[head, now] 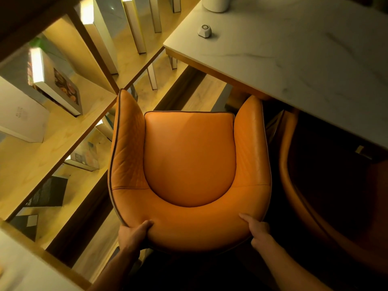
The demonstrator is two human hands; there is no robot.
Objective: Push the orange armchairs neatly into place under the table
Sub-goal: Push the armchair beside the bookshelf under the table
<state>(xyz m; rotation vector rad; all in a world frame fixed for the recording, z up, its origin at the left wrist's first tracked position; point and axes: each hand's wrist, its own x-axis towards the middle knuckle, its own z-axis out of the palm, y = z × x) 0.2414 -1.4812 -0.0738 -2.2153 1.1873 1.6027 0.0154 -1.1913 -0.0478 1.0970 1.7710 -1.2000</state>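
Note:
An orange leather armchair (189,160) stands directly below me, its open front facing the white marble-look table (294,59) at the upper right. Its right arm tip sits just under the table's near edge; most of the seat lies outside the table. My left hand (134,234) grips the left side of the curved backrest, thumb on top. My right hand (259,231) grips the backrest's right side. A second orange armchair (294,185) stands in shadow on the right, partly under the table.
A lit wooden shelf unit (63,131) with books and boxes runs along the left, close to the chair's left arm. On the table sit a small white round device (205,31) and a white container (216,4). Dark floor lies below me.

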